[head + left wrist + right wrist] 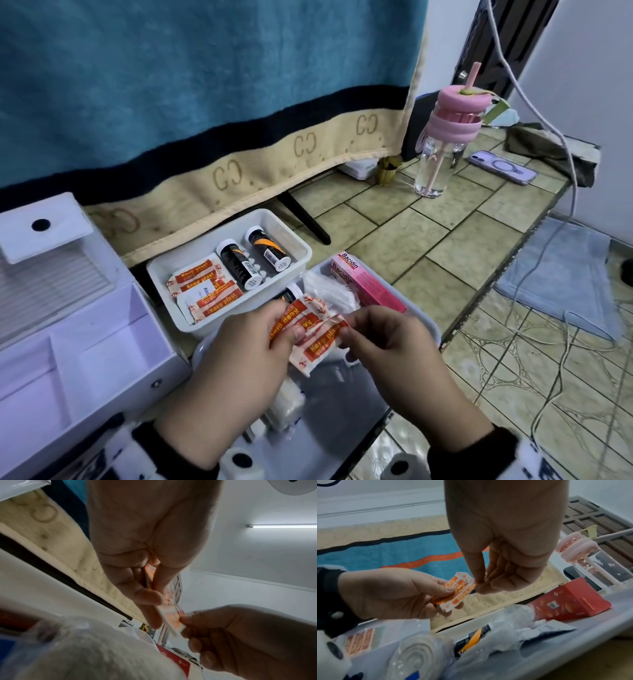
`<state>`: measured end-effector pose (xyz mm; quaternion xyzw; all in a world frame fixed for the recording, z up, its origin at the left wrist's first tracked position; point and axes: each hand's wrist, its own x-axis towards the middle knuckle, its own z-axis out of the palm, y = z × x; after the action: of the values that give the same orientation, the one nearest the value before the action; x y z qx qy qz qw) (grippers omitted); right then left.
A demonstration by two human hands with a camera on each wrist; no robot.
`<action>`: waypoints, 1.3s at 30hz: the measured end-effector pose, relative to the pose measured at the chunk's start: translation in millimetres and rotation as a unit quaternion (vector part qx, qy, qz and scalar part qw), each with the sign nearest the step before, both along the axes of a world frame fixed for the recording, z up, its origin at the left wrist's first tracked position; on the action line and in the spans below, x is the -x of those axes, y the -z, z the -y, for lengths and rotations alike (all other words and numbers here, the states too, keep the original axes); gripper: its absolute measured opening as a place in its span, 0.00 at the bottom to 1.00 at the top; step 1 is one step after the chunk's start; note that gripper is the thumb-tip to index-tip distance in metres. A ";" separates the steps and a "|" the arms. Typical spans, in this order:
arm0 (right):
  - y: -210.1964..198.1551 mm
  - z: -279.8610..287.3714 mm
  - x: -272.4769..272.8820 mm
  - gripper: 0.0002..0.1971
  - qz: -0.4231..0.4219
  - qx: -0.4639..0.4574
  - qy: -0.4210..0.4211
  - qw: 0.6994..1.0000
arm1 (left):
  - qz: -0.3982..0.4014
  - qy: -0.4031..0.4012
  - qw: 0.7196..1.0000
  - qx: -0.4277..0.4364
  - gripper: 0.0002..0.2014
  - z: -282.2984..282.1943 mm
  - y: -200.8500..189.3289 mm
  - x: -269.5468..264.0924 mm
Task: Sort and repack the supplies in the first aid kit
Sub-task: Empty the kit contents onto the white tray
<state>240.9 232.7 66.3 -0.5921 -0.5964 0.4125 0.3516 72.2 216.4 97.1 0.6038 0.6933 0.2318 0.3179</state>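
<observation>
While over tray [432, 329] | left hand [236, 346] grips plasters [308, 337] | right hand [387, 342] pinches them

Plasters [171, 616] between both hands' fingertips [150, 596]

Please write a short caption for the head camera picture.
Both hands, left and right, hold Keep plast plaster strips above a grey tray of first aid supplies.

Even, cool indoor light fills the head view, sharp at centre, bending hard toward the corners. Soft shadows sit under the hands on the grey tray [428, 329]. In the left wrist view a tube lamp [281, 526] glows at two o'clock, and the left hand [147, 536] looms dim and smeared. The right wrist view is soft throughout, and the bandage roll [418, 654] at six o'clock is blurred.
</observation>
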 end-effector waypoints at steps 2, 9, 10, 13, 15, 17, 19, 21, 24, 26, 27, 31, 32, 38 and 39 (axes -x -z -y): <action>2.6 1.3 -7.1 0.06 0.016 -0.002 0.057 0.998 | 0.035 -0.027 0.999 -0.007 0.06 -1.5 0.5 3.9; -6.2 15.5 -47.0 0.06 0.083 0.089 0.096 0.988 | 0.050 -0.059 0.997 -0.016 0.08 0.3 4.8 15.8; -6.1 19.0 -47.2 0.07 0.090 0.113 0.081 0.986 | 0.049 -0.062 0.997 -0.019 0.09 0.2 6.2 16.1; -1.5 28.0 -38.9 0.07 0.110 0.162 0.027 0.980 | 0.042 -0.056 0.997 -0.013 0.08 0.6 7.7 13.6; 4.7 29.6 -27.1 0.10 0.155 0.143 0.000 0.977 | 0.025 -0.040 0.999 -0.016 0.06 1.6 7.1 11.1; 10.9 26.1 -15.5 0.10 0.196 0.098 0.012 0.976 | 0.011 -0.029 0.999 -0.020 0.04 2.1 5.8 9.9; 16.0 19.4 -6.6 0.09 0.189 0.068 0.042 0.979 | 0.005 -0.025 1.000 -0.019 0.03 3.6 4.5 10.0; 18.9 13.9 -1.1 0.08 0.185 0.049 0.067 0.979 | 0.005 -0.024 1.000 -0.016 0.02 5.6 4.3 11.0; 15.8 13.8 -3.4 0.08 0.183 0.030 0.078 0.979 | -0.001 -0.025 1.000 -0.011 0.04 8.5 4.4 14.7; 10.3 16.9 -9.9 0.09 0.160 0.044 0.064 0.984 | -0.006 -0.029 1.000 -0.009 0.05 8.1 5.9 18.5; 7.6 18.5 -13.0 0.09 0.150 0.065 0.045 0.986 | -0.006 -0.033 0.999 -0.008 0.05 7.5 6.2 20.0; 7.0 23.7 -15.8 0.12 0.212 0.107 -0.038 0.971 | -0.006 -0.032 0.999 -0.005 0.04 6.4 6.2 18.8; 8.2 25.1 -14.2 0.13 0.234 0.096 -0.036 0.967 | -0.004 -0.027 1.000 -0.005 0.03 6.5 6.0 17.1; 13.9 28.9 -10.5 0.17 0.313 0.063 -0.022 0.947 | -0.009 0.000 1.000 0.003 0.03 8.5 4.5 10.6; 12.3 28.4 -11.3 0.19 0.309 0.046 -0.014 0.950 | -0.012 0.007 1.000 0.003 0.03 8.6 4.2 10.3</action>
<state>252.2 204.4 54.0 -0.6977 -0.6645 0.2408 0.1170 62.0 207.8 92.9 0.6103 0.6938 0.2202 0.3125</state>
